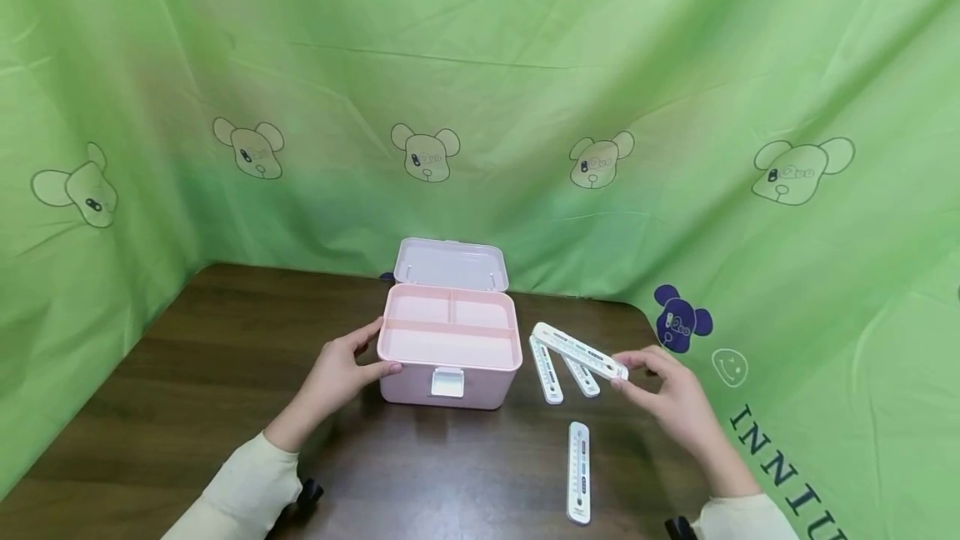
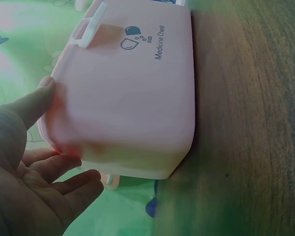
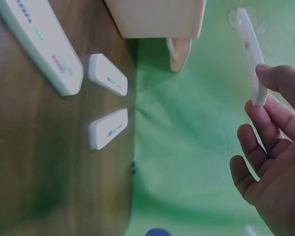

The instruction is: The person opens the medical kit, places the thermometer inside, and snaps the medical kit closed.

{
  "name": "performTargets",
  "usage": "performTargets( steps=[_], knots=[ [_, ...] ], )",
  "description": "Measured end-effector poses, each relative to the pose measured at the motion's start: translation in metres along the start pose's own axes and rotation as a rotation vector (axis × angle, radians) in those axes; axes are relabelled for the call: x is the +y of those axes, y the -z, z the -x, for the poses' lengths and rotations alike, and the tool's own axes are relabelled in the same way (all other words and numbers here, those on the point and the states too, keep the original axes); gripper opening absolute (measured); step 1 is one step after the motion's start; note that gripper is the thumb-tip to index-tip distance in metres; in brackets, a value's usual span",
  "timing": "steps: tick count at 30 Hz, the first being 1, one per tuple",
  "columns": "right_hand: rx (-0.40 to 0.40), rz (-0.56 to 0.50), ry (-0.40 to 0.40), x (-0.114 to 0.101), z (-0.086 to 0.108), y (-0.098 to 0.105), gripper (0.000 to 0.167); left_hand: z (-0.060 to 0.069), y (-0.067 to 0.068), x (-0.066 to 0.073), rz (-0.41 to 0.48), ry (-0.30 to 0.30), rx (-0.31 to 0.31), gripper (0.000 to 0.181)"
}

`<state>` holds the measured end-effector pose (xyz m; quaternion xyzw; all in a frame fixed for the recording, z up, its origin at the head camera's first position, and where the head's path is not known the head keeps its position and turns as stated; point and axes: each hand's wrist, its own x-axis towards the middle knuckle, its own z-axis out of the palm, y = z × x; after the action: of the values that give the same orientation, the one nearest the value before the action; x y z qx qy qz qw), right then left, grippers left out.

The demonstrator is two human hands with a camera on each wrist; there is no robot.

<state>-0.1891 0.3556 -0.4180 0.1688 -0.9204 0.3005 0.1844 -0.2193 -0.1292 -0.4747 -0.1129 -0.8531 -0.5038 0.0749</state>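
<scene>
A pink medicine chest sits on the table with its lid tipped back and a divided tray inside its top. My left hand grips the chest's left front corner, thumb on the front wall and fingers along the side. To the right, my right hand pinches one end of a white thermometer, held up above the table, as the right wrist view confirms. Under it lie two similar thermometers, one on the left and another on the right, partly covered in the head view.
Nearer the front, another thermometer lies lengthwise on the brown wooden table. A white latch hangs on the chest's front. Green cloth with bear prints rises behind the table and along both sides.
</scene>
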Motion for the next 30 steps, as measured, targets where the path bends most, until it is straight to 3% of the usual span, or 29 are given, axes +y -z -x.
performTargets(
  steps=[10, 17, 30],
  knots=[
    [-0.140, -0.020, 0.110, -0.023, -0.046, -0.006, 0.028, 0.000, 0.000, 0.001, -0.015, 0.003, -0.007, 0.087],
    [-0.238, -0.068, 0.113, -0.039, -0.072, -0.018, 0.027, 0.000, -0.001, 0.001, -0.015, -0.002, -0.006, 0.086],
    [-0.375, -0.100, 0.167, -0.051, -0.103, -0.046, 0.027, 0.001, 0.001, 0.002, -0.010, 0.003, -0.011, 0.086]
  ],
)
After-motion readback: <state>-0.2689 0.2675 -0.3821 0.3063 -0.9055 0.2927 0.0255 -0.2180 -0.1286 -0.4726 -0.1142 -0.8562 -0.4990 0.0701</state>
